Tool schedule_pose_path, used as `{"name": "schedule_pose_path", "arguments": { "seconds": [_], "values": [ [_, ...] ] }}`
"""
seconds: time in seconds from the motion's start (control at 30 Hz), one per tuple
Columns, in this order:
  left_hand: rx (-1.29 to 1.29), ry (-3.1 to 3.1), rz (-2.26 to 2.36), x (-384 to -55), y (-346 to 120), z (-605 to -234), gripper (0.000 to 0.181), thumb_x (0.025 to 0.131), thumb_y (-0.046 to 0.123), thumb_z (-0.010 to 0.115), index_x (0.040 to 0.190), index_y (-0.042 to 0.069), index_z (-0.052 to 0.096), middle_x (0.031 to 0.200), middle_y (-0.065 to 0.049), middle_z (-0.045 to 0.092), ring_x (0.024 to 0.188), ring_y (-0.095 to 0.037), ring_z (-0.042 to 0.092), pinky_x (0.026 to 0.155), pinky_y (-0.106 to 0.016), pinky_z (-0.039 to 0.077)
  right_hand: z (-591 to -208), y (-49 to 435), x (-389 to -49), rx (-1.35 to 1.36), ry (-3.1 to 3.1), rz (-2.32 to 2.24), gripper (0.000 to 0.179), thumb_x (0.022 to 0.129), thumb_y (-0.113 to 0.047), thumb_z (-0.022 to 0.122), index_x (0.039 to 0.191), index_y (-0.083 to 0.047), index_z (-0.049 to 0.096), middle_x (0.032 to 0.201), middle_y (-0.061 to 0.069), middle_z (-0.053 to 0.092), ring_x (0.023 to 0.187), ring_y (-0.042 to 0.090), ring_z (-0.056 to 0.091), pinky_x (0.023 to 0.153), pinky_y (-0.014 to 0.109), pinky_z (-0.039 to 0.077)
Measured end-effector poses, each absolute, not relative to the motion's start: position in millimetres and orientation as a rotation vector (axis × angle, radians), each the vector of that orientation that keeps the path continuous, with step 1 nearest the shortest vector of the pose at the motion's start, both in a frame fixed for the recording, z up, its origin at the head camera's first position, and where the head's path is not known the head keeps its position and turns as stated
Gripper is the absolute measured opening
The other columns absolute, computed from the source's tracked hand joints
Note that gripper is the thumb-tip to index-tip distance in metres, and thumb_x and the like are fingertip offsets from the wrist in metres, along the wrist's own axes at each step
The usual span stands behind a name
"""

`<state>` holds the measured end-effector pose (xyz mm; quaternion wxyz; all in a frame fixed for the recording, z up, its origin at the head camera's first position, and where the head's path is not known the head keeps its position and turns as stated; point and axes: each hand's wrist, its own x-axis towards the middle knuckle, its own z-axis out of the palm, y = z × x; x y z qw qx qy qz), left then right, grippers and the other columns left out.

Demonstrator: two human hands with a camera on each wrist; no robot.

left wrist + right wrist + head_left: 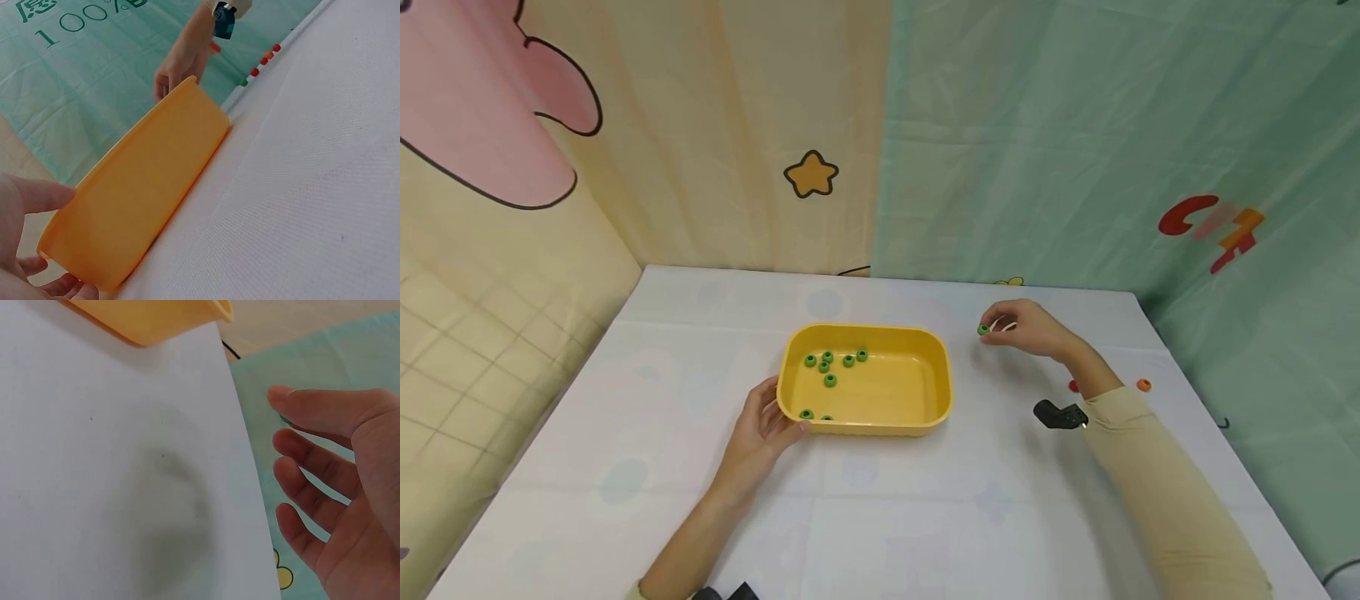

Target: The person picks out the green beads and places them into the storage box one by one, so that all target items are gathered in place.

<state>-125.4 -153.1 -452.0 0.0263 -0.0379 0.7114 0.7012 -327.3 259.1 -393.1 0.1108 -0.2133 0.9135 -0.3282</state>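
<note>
A shallow yellow plastic tray [898, 387] sits on the table, with several green beads [831, 380] scattered over its left half. My left hand [762, 425] holds the tray at its near left corner, thumb on the near side and fingers along the left end. In the left wrist view, the thumb and fingertips [53, 195] press on the tray's wall. Past the tray's right end, above the table, my right hand [1026, 327] pinches one green bead [982, 330] between thumb and index finger. In the right wrist view the thumb mostly hides that bead [284, 419].
A red bead [1073, 386] and an orange bead [1143, 385] lie on the right of the table, near the right forearm. The left wrist view shows several beads [264, 60] in a row there. Printed curtains [1075, 150] hang behind the white table [880, 533].
</note>
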Motion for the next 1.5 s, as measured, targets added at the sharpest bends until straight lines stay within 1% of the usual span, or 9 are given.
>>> {"name": "schedule_pose_path", "arguments": {
  "seconds": [0.27, 0.53, 0.73, 0.97, 1.2, 1.3, 1.5],
  "values": [
    [-0.141, 2.181, 2.164, -124, -152, -452, 0.081, 0.094, 0.002, 0.073, 0.159, 0.009, 0.025, 0.162, -0.013, 0.027, 0.150, -0.029, 0.030, 0.111, -0.025, 0.037, -388, 231, -326, -0.719, 2.645, -0.952, 0.018, 0.092, -0.012, 0.080, 0.108, -0.006, 0.072, 0.107, 0.006, 0.069, 0.100, 0.028, 0.063, 0.092, 0.046, 0.057],
    [-0.138, 2.194, 2.147, -123, -153, -446, 0.081, 0.095, 0.005, 0.073, 0.159, 0.009, 0.025, 0.163, -0.012, 0.026, 0.150, -0.030, 0.030, 0.112, -0.027, 0.036, -378, 199, -325, -0.869, 2.569, -0.943, 0.016, 0.093, -0.013, 0.080, 0.106, -0.008, 0.073, 0.104, 0.003, 0.070, 0.098, 0.025, 0.063, 0.093, 0.044, 0.057],
    [-0.127, 2.192, 2.144, -124, -153, -447, 0.080, 0.095, 0.004, 0.073, 0.159, 0.009, 0.026, 0.163, -0.012, 0.026, 0.151, -0.030, 0.029, 0.113, -0.027, 0.035, -372, 176, -325, -0.936, 2.516, -0.911, 0.012, 0.093, -0.012, 0.079, 0.104, -0.009, 0.073, 0.102, 0.001, 0.070, 0.097, 0.024, 0.063, 0.092, 0.041, 0.057],
    [-0.140, 2.204, 2.129, -125, -153, -447, 0.081, 0.094, 0.005, 0.074, 0.159, 0.009, 0.025, 0.163, -0.012, 0.026, 0.151, -0.030, 0.029, 0.114, -0.028, 0.034, -366, 148, -323, -1.061, 2.465, -0.844, 0.012, 0.093, -0.011, 0.079, 0.103, -0.010, 0.073, 0.100, -0.002, 0.071, 0.098, 0.022, 0.065, 0.093, 0.041, 0.055],
    [-0.138, 2.212, 2.123, -125, -153, -448, 0.081, 0.094, 0.005, 0.074, 0.159, 0.008, 0.025, 0.162, -0.013, 0.027, 0.150, -0.030, 0.030, 0.115, -0.029, 0.033, -366, 125, -323, -1.204, 2.413, -0.796, 0.013, 0.093, -0.012, 0.079, 0.103, -0.009, 0.073, 0.101, -0.003, 0.071, 0.096, 0.020, 0.064, 0.091, 0.034, 0.056],
    [-0.136, 2.214, 2.123, -125, -154, -448, 0.081, 0.094, 0.005, 0.074, 0.159, 0.009, 0.025, 0.162, -0.013, 0.027, 0.150, -0.030, 0.030, 0.115, -0.029, 0.033, -366, 116, -323, -1.243, 2.393, -0.785, 0.015, 0.093, -0.014, 0.079, 0.105, -0.008, 0.073, 0.102, -0.002, 0.071, 0.097, 0.020, 0.064, 0.092, 0.033, 0.056],
    [-0.129, 2.207, 2.131, -125, -152, -448, 0.081, 0.094, 0.007, 0.075, 0.159, 0.009, 0.026, 0.162, -0.012, 0.028, 0.150, -0.030, 0.030, 0.115, -0.029, 0.034, -364, 106, -322, -1.253, 2.390, -0.764, 0.025, 0.093, -0.017, 0.080, 0.112, -0.001, 0.072, 0.110, 0.011, 0.071, 0.101, 0.024, 0.065, 0.094, 0.035, 0.055]
  ]
}}
